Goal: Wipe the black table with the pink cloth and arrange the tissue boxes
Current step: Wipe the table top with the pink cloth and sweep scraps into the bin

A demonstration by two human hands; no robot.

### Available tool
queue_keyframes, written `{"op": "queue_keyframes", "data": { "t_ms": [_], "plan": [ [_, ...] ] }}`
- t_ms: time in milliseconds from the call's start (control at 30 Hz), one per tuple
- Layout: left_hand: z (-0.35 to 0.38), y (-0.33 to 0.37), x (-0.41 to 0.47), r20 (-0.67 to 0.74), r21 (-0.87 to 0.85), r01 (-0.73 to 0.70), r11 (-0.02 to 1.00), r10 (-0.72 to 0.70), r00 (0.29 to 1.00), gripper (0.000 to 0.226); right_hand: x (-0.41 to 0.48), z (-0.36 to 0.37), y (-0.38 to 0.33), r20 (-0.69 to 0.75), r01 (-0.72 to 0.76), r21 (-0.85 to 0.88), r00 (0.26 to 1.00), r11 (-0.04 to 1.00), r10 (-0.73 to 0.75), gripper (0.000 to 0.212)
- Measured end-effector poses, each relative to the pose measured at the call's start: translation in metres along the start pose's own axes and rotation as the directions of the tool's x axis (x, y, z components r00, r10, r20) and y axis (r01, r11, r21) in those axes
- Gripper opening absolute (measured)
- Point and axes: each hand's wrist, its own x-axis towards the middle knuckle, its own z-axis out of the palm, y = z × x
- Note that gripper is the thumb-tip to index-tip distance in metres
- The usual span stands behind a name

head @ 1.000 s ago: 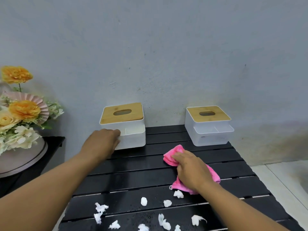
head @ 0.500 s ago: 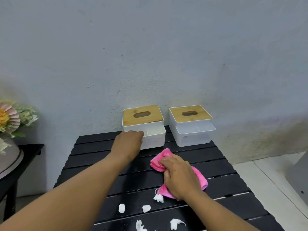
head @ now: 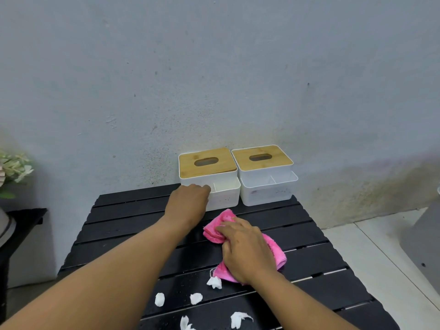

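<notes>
Two white tissue boxes with wooden lids stand side by side at the back of the black slatted table (head: 133, 220), against the wall. My left hand (head: 188, 202) grips the front left rim of the left tissue box (head: 226, 198), fingers curled over its open front compartment. The right tissue box (head: 266, 194) almost touches it. My right hand (head: 245, 248) lies on the bunched pink cloth (head: 275, 250) in the middle of the table, fingers curled into its folds.
Several white tissue scraps (head: 196, 298) lie on the near slats in front of the cloth. A bunch of flowers (head: 14, 167) and a low black side table (head: 23, 214) stand at the left. Tiled floor (head: 381, 258) and a grey object (head: 426, 241) are on the right.
My left hand has slid the left tissue box to the right, up beside the other box. My right hand and the pink cloth have stayed at mid-table.
</notes>
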Motion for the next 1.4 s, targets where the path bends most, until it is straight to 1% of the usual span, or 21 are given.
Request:
{"op": "queue_keyframes", "data": {
  "t_ms": [233, 367, 433, 500, 533, 633, 700, 767, 800, 833, 933, 1000, 1067, 1133, 1200, 1300, 1400],
  "plan": [
    [-0.003, 0.004, 0.003, 0.0, 0.04, -0.009, 0.999, 0.009, 1.0, 0.016, -0.001, -0.001, -0.002, 0.01, -0.017, -0.002, 1.0, 1.0, 0.017, 0.046],
    [-0.004, 0.002, 0.005, 0.025, 0.02, 0.001, 1.0, -0.002, 1.0, 0.016, -0.001, -0.003, -0.002, 0.014, -0.017, -0.007, 1.0, 1.0, 0.017, 0.045],
    [-0.004, 0.0, 0.007, 0.048, -0.028, 0.001, 1.0, 0.0, 0.999, 0.019, -0.001, -0.004, -0.003, 0.013, -0.017, -0.008, 1.0, 1.0, 0.017, 0.044],
    [-0.006, -0.005, 0.004, 0.068, -0.115, 0.007, 0.993, 0.001, 0.998, 0.029, -0.002, -0.004, -0.004, 0.013, -0.02, 0.003, 1.0, 1.0, 0.02, 0.044],
    [-0.007, -0.007, 0.0, 0.052, -0.163, 0.011, 0.987, -0.002, 0.999, 0.033, -0.002, -0.005, -0.003, 0.013, -0.025, 0.002, 1.0, 1.0, 0.025, 0.044],
    [-0.01, -0.023, -0.024, -0.045, -0.283, 0.059, 0.957, -0.075, 0.996, 0.036, -0.002, -0.005, 0.0, 0.015, -0.039, -0.003, 0.999, 0.999, 0.039, 0.044],
    [-0.009, -0.047, -0.05, -0.054, -0.348, 0.156, 0.924, -0.186, 0.981, 0.033, -0.002, -0.005, 0.0, 0.024, -0.043, 0.004, 0.999, 0.999, 0.042, 0.045],
    [-0.008, -0.076, -0.08, -0.014, -0.405, 0.301, 0.864, -0.335, 0.942, 0.028, -0.002, -0.005, 0.002, 0.035, -0.052, 0.004, 0.998, 0.999, 0.052, 0.046],
    [-0.007, -0.097, -0.099, 0.006, -0.431, 0.382, 0.818, -0.42, 0.907, 0.025, 0.0, -0.002, -0.001, 0.043, -0.049, 0.001, 0.998, 0.999, 0.049, 0.047],
    [-0.005, -0.108, -0.111, 0.021, -0.465, 0.447, 0.764, -0.495, 0.869, 0.023, -0.001, -0.004, 0.004, 0.049, -0.063, -0.002, 0.997, 0.998, 0.063, 0.047],
    [-0.002, -0.148, -0.155, 0.068, -0.556, 0.609, 0.566, -0.698, 0.712, 0.023, 0.002, -0.005, 0.003, 0.069, -0.083, 0.013, 0.994, 0.996, 0.082, 0.047],
    [0.005, -0.168, -0.176, 0.155, -0.59, 0.673, 0.446, -0.755, 0.637, 0.028, 0.003, -0.005, -0.002, 0.065, -0.08, 0.016, 0.995, 0.997, 0.078, 0.047],
    [0.015, -0.18, -0.187, 0.281, -0.611, 0.711, 0.349, -0.744, 0.607, 0.039, 0.007, -0.003, -0.011, 0.045, -0.03, 0.054, 0.999, 0.998, 0.028, 0.045],
    [0.025, -0.187, -0.191, 0.368, -0.641, 0.704, 0.307, -0.682, 0.632, 0.042, 0.013, 0.003, -0.025, 0.047, 0.038, 0.079, 0.998, 0.996, -0.042, 0.046],
    [0.034, -0.193, -0.189, 0.421, -0.666, 0.684, 0.297, -0.607, 0.674, 0.039, 0.023, 0.014, -0.044, 0.052, 0.122, 0.098, 0.99, 0.988, -0.127, 0.047],
    [0.048, -0.202, -0.185, 0.44, -0.699, 0.648, 0.303, -0.531, 0.724, 0.034, 0.047, 0.038, -0.078, 0.076, 0.241, 0.12, 0.965, 0.963, -0.251, 0.045],
    [0.056, -0.21, -0.183, 0.425, -0.739, 0.611, 0.285, -0.507, 0.75, 0.034, 0.078, 0.063, -0.111, 0.113, 0.333, 0.1, 0.932, 0.938, -0.343, 0.041]
  ]
}}
